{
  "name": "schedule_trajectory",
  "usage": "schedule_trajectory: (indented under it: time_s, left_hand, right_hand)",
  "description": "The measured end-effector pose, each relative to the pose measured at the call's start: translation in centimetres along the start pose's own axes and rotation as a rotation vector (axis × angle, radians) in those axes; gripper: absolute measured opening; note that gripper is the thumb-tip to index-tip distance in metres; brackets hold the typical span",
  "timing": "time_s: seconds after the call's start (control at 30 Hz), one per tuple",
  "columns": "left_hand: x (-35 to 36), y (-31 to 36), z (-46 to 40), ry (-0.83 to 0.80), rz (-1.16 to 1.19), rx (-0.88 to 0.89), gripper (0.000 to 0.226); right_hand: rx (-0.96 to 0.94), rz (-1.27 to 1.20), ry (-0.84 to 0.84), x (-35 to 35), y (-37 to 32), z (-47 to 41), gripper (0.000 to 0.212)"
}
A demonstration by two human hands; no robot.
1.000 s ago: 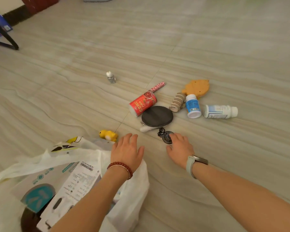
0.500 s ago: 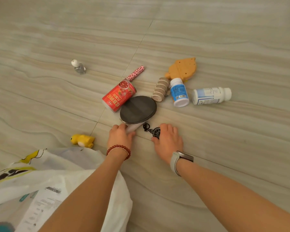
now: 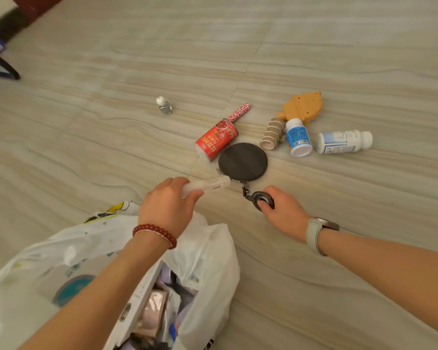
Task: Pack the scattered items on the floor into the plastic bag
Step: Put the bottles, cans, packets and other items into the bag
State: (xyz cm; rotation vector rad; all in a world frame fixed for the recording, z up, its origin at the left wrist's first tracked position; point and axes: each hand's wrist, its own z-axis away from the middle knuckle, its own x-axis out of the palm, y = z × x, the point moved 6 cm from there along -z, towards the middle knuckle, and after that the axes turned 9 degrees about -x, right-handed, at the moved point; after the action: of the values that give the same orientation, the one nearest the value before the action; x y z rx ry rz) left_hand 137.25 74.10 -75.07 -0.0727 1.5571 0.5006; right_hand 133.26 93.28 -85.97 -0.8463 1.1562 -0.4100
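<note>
My left hand (image 3: 168, 208) grips a clear white tube (image 3: 211, 185) just above the floor, in front of the white plastic bag (image 3: 208, 251), which lies open with several packed items inside. My right hand (image 3: 283, 213) pinches a round black keychain medallion (image 3: 263, 200) with a small clasp. Past my hands lie a black round pouch (image 3: 243, 161), a red can (image 3: 216, 140), a pink spotted tube (image 3: 239, 111), a stack of brown discs (image 3: 272, 133), a blue-labelled bottle (image 3: 298, 137), a white bottle (image 3: 344, 142), an orange biscuit-shaped toy (image 3: 301, 106) and a small glass bottle (image 3: 164, 106).
The floor is pale striped tile with a joint line running toward the can. A dark metal frame (image 3: 0, 66) and a blue object stand at the far left. A dark red piece of furniture sits at the top left corner.
My left hand has picked up the clear tube from beside the black pouch and drawn it back toward the bag. My right hand has closed on the keychain medallion. The yellow toy is now out of sight.
</note>
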Motion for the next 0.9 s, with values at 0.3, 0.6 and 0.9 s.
schedule_trajectory:
  time_s: [0.3,0.6,0.9]
  left_hand:
    - [-6.7,-8.8,8.4,0.177,0.168,-0.078,0.032]
    - [-9.4,-12.8,11.5,0.176,0.177,-0.049,0.066]
    - [-5.9,-15.6,14.9,-0.161,-0.01,0.093,0.099]
  right_hand:
    - [-0.213,-0.297,0.318,-4.4,-11.8,0.5,0.017]
    - [-0.553,-0.514,0.307,-4.6,-23.8,4.1,0.016]
    - [-0.607,-0.464,0.011,-0.2,-25.2,7.6,0.023]
